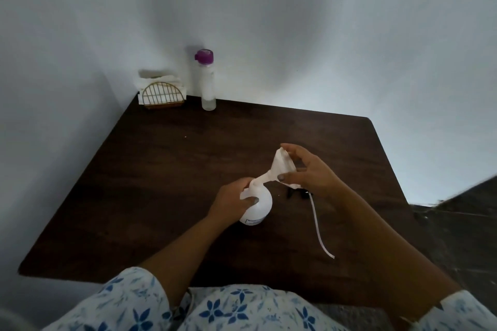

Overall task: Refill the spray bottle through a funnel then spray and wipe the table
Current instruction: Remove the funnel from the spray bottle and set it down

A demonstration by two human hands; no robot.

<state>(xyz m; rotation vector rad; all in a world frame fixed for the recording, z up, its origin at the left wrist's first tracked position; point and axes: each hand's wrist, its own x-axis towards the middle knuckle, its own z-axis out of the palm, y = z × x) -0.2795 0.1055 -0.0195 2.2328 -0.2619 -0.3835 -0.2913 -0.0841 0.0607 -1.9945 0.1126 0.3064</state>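
Observation:
A white round spray bottle [259,205] stands uncapped near the middle of the dark wooden table [150,169]. My left hand [234,200] grips it around the neck and shoulder. My right hand [306,169] pinches the rim of a white funnel [279,166]. The funnel is tilted, its spout at the bottle's mouth. The black spray head [294,194] lies on the table just right of the bottle, partly hidden under my right hand, and its white dip tube [320,228] trails toward me.
A clear bottle with a purple cap [206,80] stands at the far left of the table against the wall. Left of it, a gold wire holder with white napkins [160,94] fills the corner. The table's right edge borders a dark floor.

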